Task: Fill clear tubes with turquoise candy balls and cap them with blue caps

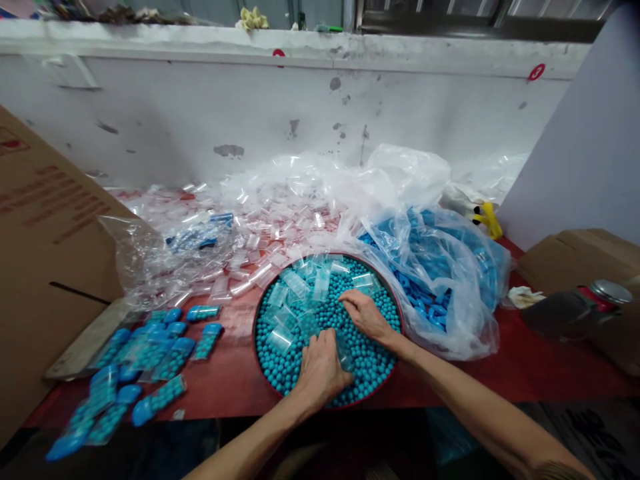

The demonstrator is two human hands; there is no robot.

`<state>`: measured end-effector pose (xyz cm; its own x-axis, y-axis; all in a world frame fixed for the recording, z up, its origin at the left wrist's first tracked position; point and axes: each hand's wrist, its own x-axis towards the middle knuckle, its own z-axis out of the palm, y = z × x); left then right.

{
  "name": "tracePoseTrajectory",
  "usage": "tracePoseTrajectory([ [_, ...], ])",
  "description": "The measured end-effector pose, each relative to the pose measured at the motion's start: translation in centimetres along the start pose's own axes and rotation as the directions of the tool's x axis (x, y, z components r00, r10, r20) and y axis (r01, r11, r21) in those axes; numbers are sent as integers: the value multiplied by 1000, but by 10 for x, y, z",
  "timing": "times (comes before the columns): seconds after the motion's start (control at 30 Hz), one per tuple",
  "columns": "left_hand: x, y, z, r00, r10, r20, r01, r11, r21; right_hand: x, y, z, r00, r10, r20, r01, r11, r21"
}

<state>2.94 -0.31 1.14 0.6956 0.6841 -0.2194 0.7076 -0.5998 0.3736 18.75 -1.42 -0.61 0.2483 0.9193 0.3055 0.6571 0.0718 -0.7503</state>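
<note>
Teal beads (363, 381) fill the round tray (256, 347); left hand (323, 370), fingers curled, holds a clear case (344, 353) among them; right hand (367, 315) over beads, fingers bent, grip unclear.

A single head-worn camera looks forward and down from above the wearer's forearms, facing a red tabletop (220, 380) at close range, with the scuffed white wall (190, 113) behind it filling the upper part of its wide view.

I count one round tray (255, 331), one jar (563, 312), two red stickers (537, 72), and uncountably many beads (369, 375) and clear cases (296, 284).
</note>
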Motion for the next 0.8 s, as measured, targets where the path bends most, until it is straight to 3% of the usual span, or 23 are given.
tracePoseTrajectory([
  [0.1, -2, 2, 1, 1000, -27, -3, 27, 1000, 9, 21, 15, 8, 998, -9, -56, 9, 1000, -5],
  [0.3, 1, 3, 3, 997, -77, 21, 76, 997, 29, 48, 40, 20, 999, 11, -42, -10, 999, 42],
  [0.57, 8, 18, 6, 971, -236, -32, 235, 972, -18, 53, 48, 14, 993, 116, 4, -115, 983, 144],
  [0.8, 15, 15, 5, 962, -267, -60, 264, 963, -49, 51, 54, 23, 950, 307, 60, -312, 916, 252],
])
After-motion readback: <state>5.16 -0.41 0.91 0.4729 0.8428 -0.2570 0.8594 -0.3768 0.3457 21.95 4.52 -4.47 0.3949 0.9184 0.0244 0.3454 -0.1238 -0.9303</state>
